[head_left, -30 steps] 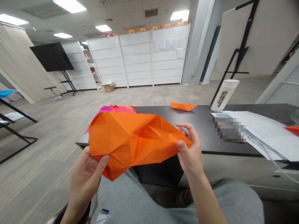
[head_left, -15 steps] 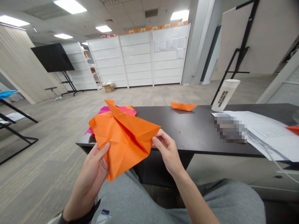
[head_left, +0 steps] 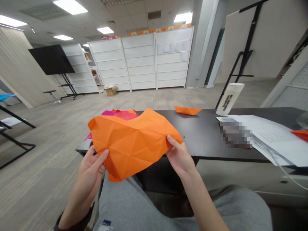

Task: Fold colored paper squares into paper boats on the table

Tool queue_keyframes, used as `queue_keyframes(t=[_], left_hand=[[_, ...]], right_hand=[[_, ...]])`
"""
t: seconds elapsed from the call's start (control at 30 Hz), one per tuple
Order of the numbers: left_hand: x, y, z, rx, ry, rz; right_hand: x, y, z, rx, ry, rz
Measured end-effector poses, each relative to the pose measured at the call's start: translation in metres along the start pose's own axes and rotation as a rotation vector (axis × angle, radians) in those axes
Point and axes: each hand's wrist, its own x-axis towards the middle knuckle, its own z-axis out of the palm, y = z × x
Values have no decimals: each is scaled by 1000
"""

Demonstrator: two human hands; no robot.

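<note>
I take the dark table (head_left: 207, 134) as my landmark. In front of its near edge hangs the creased orange paper sheet (head_left: 130, 144), kept spread, I judge, because it is pinched at opposite edges. White printed sheets (head_left: 271, 134) lie on the table's right end. The left hand (head_left: 90, 170) grips the sheet's lower left edge, thumb on top; the right hand (head_left: 180, 157) closes on its right edge. A white tumbler (head_left: 229, 98) stands at the far edge, a pink and orange paper stack (head_left: 117, 113) on the left corner, and a folded orange paper boat (head_left: 187, 110) near the far edge, well apart from both hands
</note>
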Motion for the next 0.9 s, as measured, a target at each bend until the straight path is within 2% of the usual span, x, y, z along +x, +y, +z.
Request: queue_keyframes(t=[0.07, 0.13, 0.2, 0.27, 0.33, 0.43, 0.57, 0.63, 0.7, 0.9], left_hand=[[7, -3, -9, 14, 34, 3], [15, -8, -19, 50, 41, 9], [25, -13, -28, 101, 30, 38], [34, -16, -36, 138, 14, 76], [45, -16, -42, 146, 6, 92], [62, -10, -50, 138, -17, 50], [85, -3, -61, 103, -20, 1], [96, -1, -66, 89, -7, -29], [106, 0, -69, 90, -1, -60], [126, 6, -75, 44, 98, -79]], right_hand=[[6, 2, -6, -34, 3, -4], [14, 1, -13, -54, -54, 31], [25, -4, -15, -61, -181, 153], [39, -13, -11, -88, -337, 340], [56, -21, -2, -143, -440, 470], [80, -26, 20, -263, -535, 544], [107, -13, 46, -316, -676, 670], [120, -3, 55, -290, -715, 684], [133, 6, 60, -275, -724, 638], [170, 24, 65, -196, -666, 470]])
